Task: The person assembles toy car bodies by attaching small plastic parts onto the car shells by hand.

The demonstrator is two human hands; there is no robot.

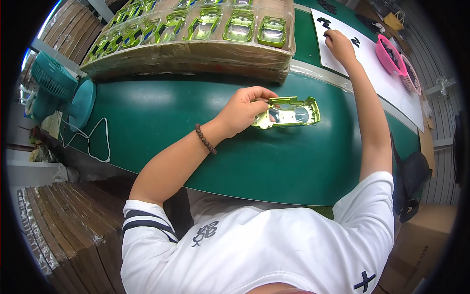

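1. Bright, mostly even indoor light; a white strip (50,20) at the upper left is blown out.
2. Pale, hazy glare lies on the green desk (235,171) — clearest just below the carton (205,54).
3. Soft shadows sit under the green car shell (293,115) and the carton; beneath the desk it turns dim.
4. The shell looks fairly crisp — the small black pieces (323,21) lack detail.
5. Fisheye distortion bows outer edges toward black corners (a thin red line marks the left margin).

A black-marked white T-shirt (274,240) and brown beaded bracelet (203,140) are worn.
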